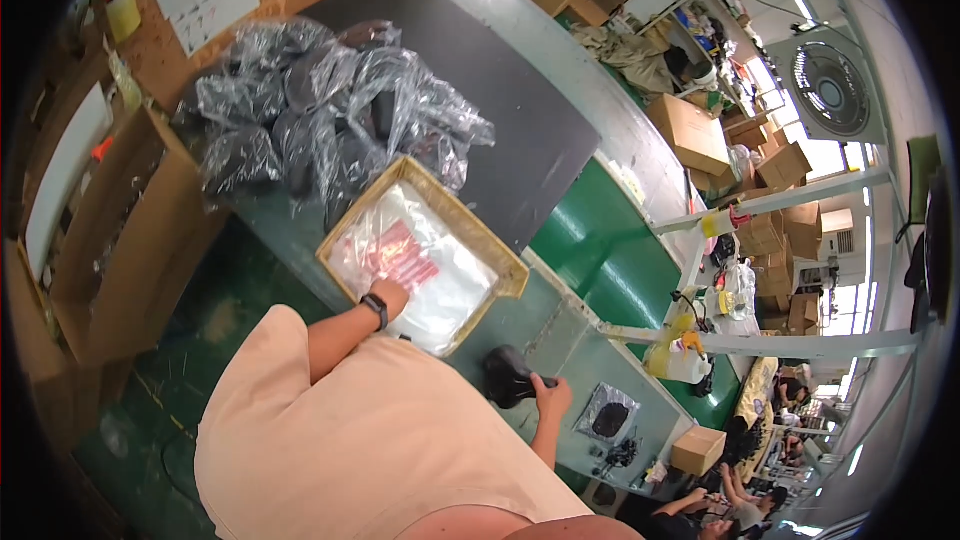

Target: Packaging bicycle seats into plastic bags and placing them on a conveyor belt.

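Note:
My left hand [392, 297], with a dark watch on its wrist, reaches into a shallow yellowish tray [512, 278]. Its fingers are bunched on the top clear plastic bag [440, 240], over some red print; the fingertips are partly hidden. A stack of such flat bags fills the tray. Off to the right, my right hand [552, 398] grips the narrow end of a black bicycle saddle [505, 376], whose wide end points left over the grey-green table [545, 315]. Beyond the tray lies a heap of dark saddles wrapped in clear plastic [320, 105].
A small bagged black item [608, 414] and an open small carton [698, 450] lie to the right. Cardboard boxes [120, 240] stand at the left. A white metal frame bar [760, 343] crosses the right side. Other people [720, 510] work at the lower right.

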`<action>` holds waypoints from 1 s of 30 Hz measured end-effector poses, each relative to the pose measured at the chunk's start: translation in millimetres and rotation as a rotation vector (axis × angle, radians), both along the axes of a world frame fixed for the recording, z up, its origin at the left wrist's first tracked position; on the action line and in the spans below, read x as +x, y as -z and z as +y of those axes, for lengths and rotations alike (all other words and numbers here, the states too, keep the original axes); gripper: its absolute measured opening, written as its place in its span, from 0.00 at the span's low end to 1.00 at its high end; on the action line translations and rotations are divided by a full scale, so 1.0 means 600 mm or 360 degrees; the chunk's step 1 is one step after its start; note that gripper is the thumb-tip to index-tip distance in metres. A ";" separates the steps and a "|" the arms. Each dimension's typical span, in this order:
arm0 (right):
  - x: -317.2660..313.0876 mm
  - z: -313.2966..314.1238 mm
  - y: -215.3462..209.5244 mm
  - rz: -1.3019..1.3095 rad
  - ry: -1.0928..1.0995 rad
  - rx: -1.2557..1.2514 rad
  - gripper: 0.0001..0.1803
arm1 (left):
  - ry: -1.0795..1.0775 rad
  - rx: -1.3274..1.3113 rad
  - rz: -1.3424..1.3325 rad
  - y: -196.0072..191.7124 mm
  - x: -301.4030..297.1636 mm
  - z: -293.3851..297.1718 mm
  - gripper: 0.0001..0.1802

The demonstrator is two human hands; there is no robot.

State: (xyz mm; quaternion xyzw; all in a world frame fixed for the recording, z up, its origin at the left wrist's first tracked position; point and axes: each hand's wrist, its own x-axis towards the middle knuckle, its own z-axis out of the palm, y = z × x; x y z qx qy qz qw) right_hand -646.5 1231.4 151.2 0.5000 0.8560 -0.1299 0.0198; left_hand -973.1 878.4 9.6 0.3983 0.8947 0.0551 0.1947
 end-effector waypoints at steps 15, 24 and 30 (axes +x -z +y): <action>0.173 -0.152 0.158 -0.0269 0.0212 -0.0783 0.37 | -0.0054 -0.0195 -0.0459 -0.023 0.064 0.037 0.63; 0.084 -0.208 0.098 -0.0657 0.0252 -0.0663 0.55 | -0.0114 -0.0071 -0.0148 0.021 0.083 0.034 0.60; 0.094 -0.186 0.091 -0.0674 0.0166 -0.0665 0.53 | -0.0128 0.0178 -0.0018 0.059 0.082 0.048 0.57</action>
